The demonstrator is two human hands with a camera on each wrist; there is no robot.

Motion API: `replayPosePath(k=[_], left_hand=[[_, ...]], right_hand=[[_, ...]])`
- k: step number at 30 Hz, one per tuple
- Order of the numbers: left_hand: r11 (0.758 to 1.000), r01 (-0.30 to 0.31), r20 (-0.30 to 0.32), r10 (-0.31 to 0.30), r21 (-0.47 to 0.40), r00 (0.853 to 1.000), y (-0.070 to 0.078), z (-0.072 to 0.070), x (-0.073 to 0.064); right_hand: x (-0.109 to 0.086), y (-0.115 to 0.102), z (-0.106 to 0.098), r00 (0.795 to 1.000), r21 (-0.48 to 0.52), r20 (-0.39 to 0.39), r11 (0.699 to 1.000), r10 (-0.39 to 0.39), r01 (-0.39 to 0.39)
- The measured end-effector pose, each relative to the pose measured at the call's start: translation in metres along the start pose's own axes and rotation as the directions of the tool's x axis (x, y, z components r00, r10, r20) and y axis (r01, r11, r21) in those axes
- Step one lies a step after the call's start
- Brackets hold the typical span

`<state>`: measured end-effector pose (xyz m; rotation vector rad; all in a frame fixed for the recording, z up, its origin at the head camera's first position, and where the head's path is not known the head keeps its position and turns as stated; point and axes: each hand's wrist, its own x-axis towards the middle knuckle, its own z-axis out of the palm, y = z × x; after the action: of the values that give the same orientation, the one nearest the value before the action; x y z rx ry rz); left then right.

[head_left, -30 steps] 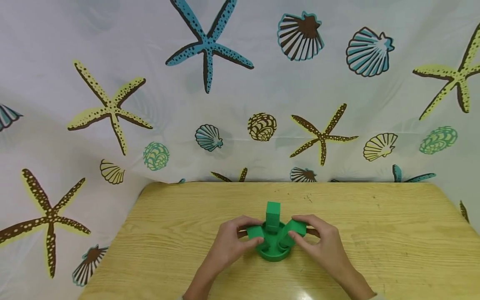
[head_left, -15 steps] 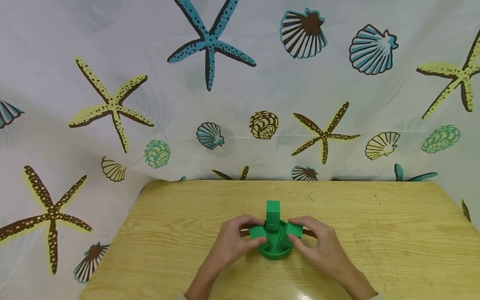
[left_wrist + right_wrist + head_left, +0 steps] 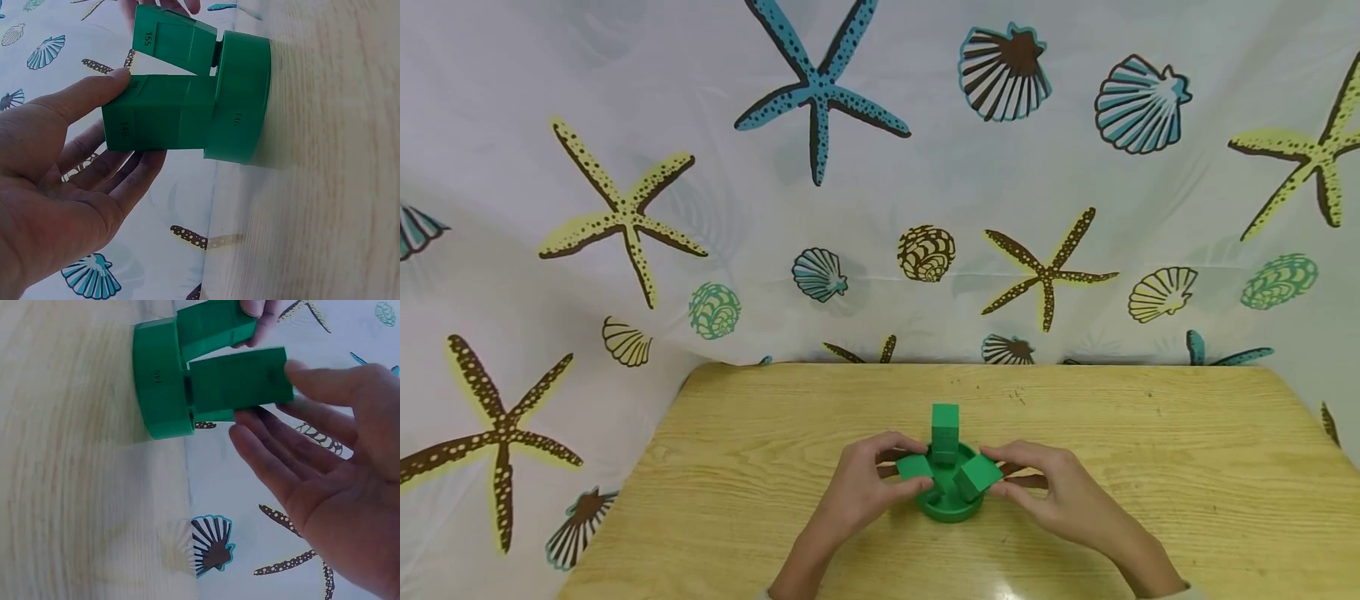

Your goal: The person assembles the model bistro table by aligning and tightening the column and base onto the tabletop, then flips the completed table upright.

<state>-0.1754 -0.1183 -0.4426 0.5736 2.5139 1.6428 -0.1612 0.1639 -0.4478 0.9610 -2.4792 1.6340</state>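
Note:
A round green base (image 3: 950, 512) with a low rim rests on the table, and three green rectangular blocks rise from it. The left block (image 3: 914, 469) leans outward between the thumb and fingers of my left hand (image 3: 867, 482), which pinches its upper end. My right hand (image 3: 1060, 492) pinches the outer end of the right block (image 3: 978, 475), which is tilted and turned at an angle. At the back the third block (image 3: 945, 427) stands upright, untouched. Small dark numbers mark the left block (image 3: 156, 115) in the left wrist view. The blocks' lower ends are partly hidden inside the rim.
The wooden table (image 3: 760, 442) extends on both sides of the base. A white curtain (image 3: 880, 183) printed with starfish and shells hangs behind the table's far edge and along its sides.
My right hand has shifted slightly right and lower, its fingers now at the block's outer end. The right block has twisted and moved inward. My left hand has barely moved.

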Motion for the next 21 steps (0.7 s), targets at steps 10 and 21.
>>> replayPosePath(k=[10,21], left_hand=[[1.0,0.014,-0.004,-0.014,-0.013,1.0,-0.001,-0.001,-0.002],[1.0,-0.004,-0.002,0.004,-0.007,1.0,0.0,0.0,0.0]], right_hand=[[0.002,0.004,0.006,0.998,0.035,-0.058,0.999,0.009,-0.007],[0.008,0.005,0.021,0.996,-0.082,-0.084,0.997,0.001,-0.008]])
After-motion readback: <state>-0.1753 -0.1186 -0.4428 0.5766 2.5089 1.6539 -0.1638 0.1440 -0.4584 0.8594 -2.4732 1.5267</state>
